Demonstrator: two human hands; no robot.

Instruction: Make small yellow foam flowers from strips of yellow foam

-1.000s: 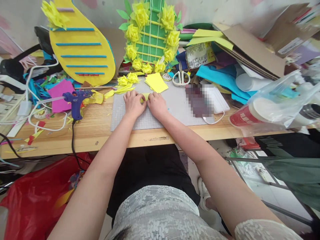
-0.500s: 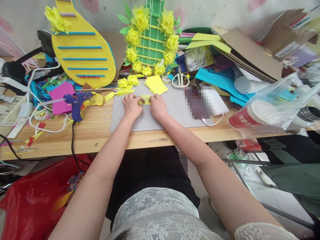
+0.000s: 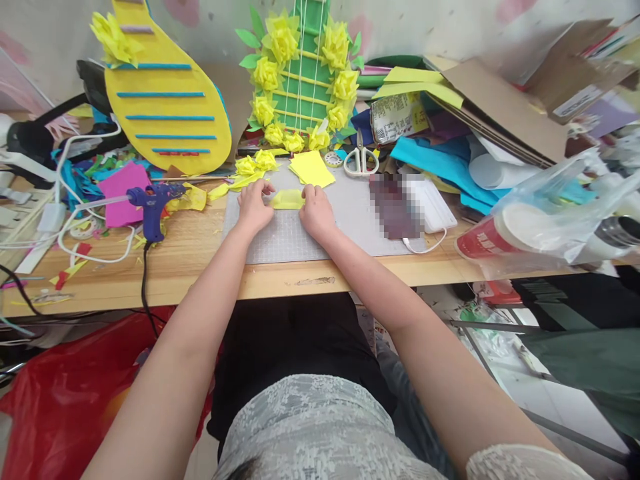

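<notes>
A folded piece of yellow crepe-like paper (image 3: pixel 287 199) lies on the grey cutting mat (image 3: pixel 285 240). My right hand (image 3: pixel 318 212) has its fingers bent together on the paper's right end. At the other end is my left hand (image 3: pixel 255 207), its fingers curved and thumb and forefinger apart, close beside the paper; whether it touches the edge is hard to see. Just behind lies a stack of yellow paper squares (image 3: pixel 312 168). Yellow paper flowers (image 3: pixel 264 160) sit to the left of that stack.
White-handled scissors (image 3: pixel 361 161) and a white power bank (image 3: pixel 433 203) with a cable lie to the right. A blue glue gun (image 3: pixel 154 210) stands at left. Behind are a yellow instrument-shaped cutout (image 3: pixel 170 107) and a green one (image 3: pixel 300 100) with flowers. A bagged red-and-white cup (image 3: pixel 487 237) stands right.
My left hand has moved left, off the paper's left part, and its thumb and forefinger have parted. More of the paper shows. My right hand stays at the right end.
</notes>
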